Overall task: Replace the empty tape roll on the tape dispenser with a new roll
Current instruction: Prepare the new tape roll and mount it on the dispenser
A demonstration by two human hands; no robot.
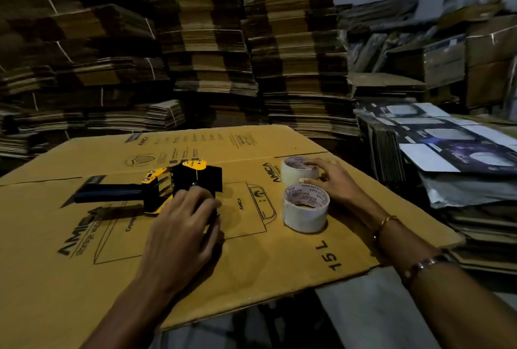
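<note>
A black and yellow tape dispenser (167, 185) lies on its side on a flattened cardboard box (251, 250), its dark handle pointing left. My left hand (183, 222) rests on the dispenser's near end, fingers spread over it, hiding the spool. Two clear tape rolls stand to the right: a far roll (296, 171) and a near roll (305, 208). My right hand (333, 180) lies flat by the far roll, fingertips touching its right side, holding nothing.
Tall stacks of flattened cartons (195, 55) wall off the back and left. A pile of printed dark packaging sheets (453, 147) lies at the right. The cardboard's near edge (279, 301) overhangs a grey surface.
</note>
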